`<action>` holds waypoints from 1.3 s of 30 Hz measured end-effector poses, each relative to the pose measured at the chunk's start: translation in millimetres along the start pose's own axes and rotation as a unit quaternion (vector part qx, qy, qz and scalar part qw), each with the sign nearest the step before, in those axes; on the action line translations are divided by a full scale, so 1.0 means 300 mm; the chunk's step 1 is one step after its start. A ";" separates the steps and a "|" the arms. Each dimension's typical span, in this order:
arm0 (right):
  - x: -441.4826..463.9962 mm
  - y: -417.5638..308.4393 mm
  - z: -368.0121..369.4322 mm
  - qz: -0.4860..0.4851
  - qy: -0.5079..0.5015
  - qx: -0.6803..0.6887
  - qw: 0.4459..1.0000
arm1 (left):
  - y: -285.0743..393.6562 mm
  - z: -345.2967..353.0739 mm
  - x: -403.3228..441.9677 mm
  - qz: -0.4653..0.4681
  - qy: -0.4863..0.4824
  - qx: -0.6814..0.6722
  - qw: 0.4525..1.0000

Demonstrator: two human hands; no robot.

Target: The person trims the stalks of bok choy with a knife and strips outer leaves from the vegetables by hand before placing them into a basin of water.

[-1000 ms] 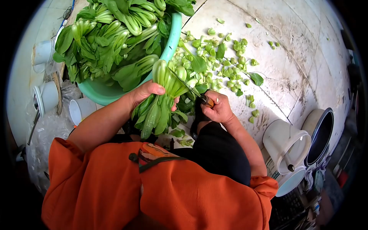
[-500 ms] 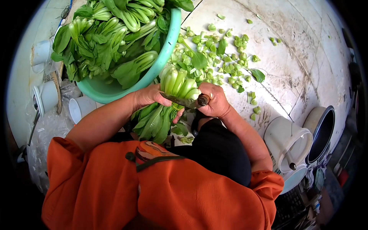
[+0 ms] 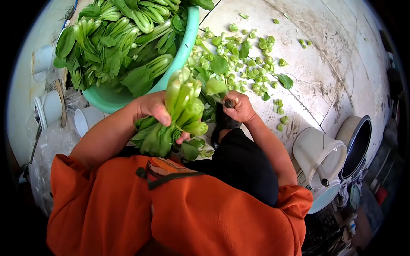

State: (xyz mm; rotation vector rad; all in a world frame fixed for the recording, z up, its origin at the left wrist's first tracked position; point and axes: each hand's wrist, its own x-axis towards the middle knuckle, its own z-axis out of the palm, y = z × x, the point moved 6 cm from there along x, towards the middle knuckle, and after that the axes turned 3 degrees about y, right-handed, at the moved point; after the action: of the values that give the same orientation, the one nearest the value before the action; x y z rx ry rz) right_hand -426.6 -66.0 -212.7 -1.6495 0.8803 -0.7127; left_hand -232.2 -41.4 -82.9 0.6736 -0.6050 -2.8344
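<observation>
A bunch of bok choy (image 3: 184, 100) is gripped in my left hand (image 3: 154, 107), its pale stem ends up and its leaves hanging down towards my lap. My right hand (image 3: 241, 110) is wrapped round a knife (image 3: 229, 103), just right of the bunch and apart from it. Only the dark end of the handle shows clearly; the blade is mostly hidden. A loose green piece (image 3: 215, 86) is by the knife, perhaps on its blade or falling. More bok choy (image 3: 115, 51) fills a green basin (image 3: 188, 45) beyond my left hand.
Cut stem ends and leaves (image 3: 256, 72) lie scattered over the stained tile floor (image 3: 307, 77). White buckets (image 3: 314, 149) and a dark-lined pot (image 3: 358, 141) stand at the right. A white container (image 3: 87, 119) and clear plastic (image 3: 55, 149) are at the left.
The knife blade, which lay across the stems, has come away from the bunch to the right. My left hand has shifted a little left and tilted the bunch. A green piece has come loose.
</observation>
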 end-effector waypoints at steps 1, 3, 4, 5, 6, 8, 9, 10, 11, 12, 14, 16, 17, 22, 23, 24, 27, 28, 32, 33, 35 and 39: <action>-0.021 0.048 0.000 0.053 0.008 0.007 0.999 | 0.026 0.013 -0.012 0.019 -0.040 0.006 0.999; -0.049 0.067 0.009 0.081 0.030 0.021 0.996 | 0.054 -0.007 -0.030 0.026 -0.044 0.023 0.998; -0.054 0.059 0.005 0.091 0.049 0.036 0.994 | 0.060 -0.046 -0.034 0.037 -0.001 0.044 0.998; -0.055 0.058 -0.006 0.104 0.069 0.051 0.991 | 0.066 -0.074 -0.036 0.047 0.041 0.065 0.996; -0.042 0.031 -0.016 0.058 0.059 0.025 0.996 | 0.086 -0.066 -0.033 0.039 0.096 0.061 0.993; 0.006 -0.064 -0.032 0.025 0.055 0.001 0.998 | 0.078 -0.093 -0.025 0.042 0.173 0.072 0.981; 0.030 -0.113 -0.033 -0.009 0.050 -0.024 0.998 | 0.074 -0.121 -0.027 0.046 0.250 0.083 0.964; 0.045 -0.127 -0.031 -0.008 0.048 -0.024 0.999 | 0.069 -0.132 -0.020 0.050 0.279 0.098 0.954; 0.061 -0.148 -0.020 -0.034 0.029 -0.019 0.999 | 0.065 -0.128 -0.009 0.051 0.279 0.096 0.954; 0.070 -0.164 -0.008 -0.060 0.009 -0.014 0.998 | 0.065 -0.128 -0.001 0.044 0.292 0.140 0.945; 0.077 -0.167 0.008 -0.054 -0.006 -0.017 0.998 | 0.044 -0.153 -0.001 0.030 0.325 0.208 0.922; 0.080 -0.167 0.023 -0.048 -0.022 -0.020 0.998 | 0.018 -0.168 0.010 0.015 0.315 0.227 0.921; 0.080 -0.171 0.026 -0.057 -0.025 -0.030 0.998 | 0.010 -0.168 0.018 0.000 0.305 0.247 0.920; 0.070 -0.170 0.038 -0.046 -0.031 -0.051 0.997 | 0.009 -0.147 0.023 -0.006 0.321 0.248 0.914; 0.071 -0.171 0.038 -0.045 -0.026 -0.051 0.997 | 0.012 -0.134 0.025 -0.020 0.307 0.256 0.916; 0.071 -0.170 0.037 -0.045 -0.021 -0.050 0.998 | 0.010 -0.123 0.028 -0.034 0.293 0.265 0.918; 0.057 -0.074 0.039 0.016 -0.023 -0.034 0.999 | -0.009 -0.121 0.032 0.001 0.262 0.198 0.944; 0.048 -0.053 0.038 0.016 0.002 -0.014 1.000 | 0.002 -0.112 0.034 0.031 0.256 0.178 0.950; 0.007 -0.004 0.027 0.000 0.015 -0.010 1.000 | 0.023 -0.079 0.013 -0.014 0.246 0.232 0.941; -0.017 0.025 0.024 0.000 0.016 -0.010 1.000 | 0.039 -0.060 0.004 0.022 0.227 0.204 0.952; -0.080 0.111 0.027 0.080 0.032 0.050 0.995 | 0.068 -0.039 -0.005 0.058 0.208 0.176 0.960; -0.079 0.061 0.030 -0.009 0.061 0.059 0.996 | 0.086 -0.088 -0.018 0.075 0.256 0.214 0.940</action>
State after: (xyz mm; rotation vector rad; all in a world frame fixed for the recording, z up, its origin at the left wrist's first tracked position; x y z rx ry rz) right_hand -435.6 -44.0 -232.9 -1.5228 0.8933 -0.8680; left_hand -213.5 -72.7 -91.5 1.3124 -1.1174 -2.2517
